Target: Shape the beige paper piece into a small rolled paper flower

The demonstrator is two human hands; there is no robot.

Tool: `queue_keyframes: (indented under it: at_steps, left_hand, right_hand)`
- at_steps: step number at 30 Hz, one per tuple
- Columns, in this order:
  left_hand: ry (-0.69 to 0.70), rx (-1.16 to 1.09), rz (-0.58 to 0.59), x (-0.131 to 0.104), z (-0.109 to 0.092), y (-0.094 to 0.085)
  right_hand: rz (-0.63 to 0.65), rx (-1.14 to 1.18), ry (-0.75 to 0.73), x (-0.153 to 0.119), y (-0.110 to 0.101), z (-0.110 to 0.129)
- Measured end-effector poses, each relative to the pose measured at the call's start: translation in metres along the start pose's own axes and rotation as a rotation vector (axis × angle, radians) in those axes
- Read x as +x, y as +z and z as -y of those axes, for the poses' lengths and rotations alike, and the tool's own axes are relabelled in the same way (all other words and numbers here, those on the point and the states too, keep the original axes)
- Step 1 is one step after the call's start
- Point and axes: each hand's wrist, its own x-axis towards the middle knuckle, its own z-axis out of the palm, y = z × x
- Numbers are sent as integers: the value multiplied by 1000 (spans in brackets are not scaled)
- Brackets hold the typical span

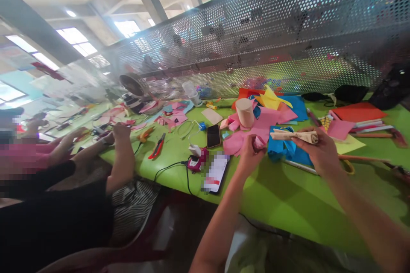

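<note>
My left hand (251, 153) is closed round a small pink piece (259, 143) above the green table, beside pink sheets (264, 123). To its right, my right hand (322, 149) holds a beige rolled piece (294, 135), pinched near its right end and raised above a blue sheet (278, 147). Behind my left hand a pale cylinder (245, 113) stands upright among the pink sheets. A white stick (301, 167) lies below the beige roll.
A lit phone (217, 172), a dark phone (213, 136), a pink socket block (197, 161) with cables and red pliers (156, 147) lie left. Pens and orange paper (360, 112) lie right. Co-workers' arms (121, 153) reach over the table (179, 179) at left.
</note>
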Motion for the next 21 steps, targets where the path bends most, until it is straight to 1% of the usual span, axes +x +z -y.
queue_keyframes:
  at_steps: [4,7,9,11,14,17,21]
  left_hand:
    - [39,-26,98,-7,-8,11]
    - [84,-38,145,-9,-10,19]
    - [114,-21,137,-8,-9,22]
    - [132,6,122,-7,-7,23]
    - [156,27,123,-6,-4,21]
    - [175,90,143,-8,-4,18]
    - [216,162,210,-12,-6,14]
  right_hand:
    - [85,-51,-150,-12,4,13]
    - [219,-122,-239,-23,8,20]
    - [318,-128,-234,-30,10,22]
    - [383,-116,-182,-34,12,23]
    - [436,-111,-110,-33,14,27]
    - [498,-148,-106,-29,15,33]
    - [572,-227,-104,-23,14,40]
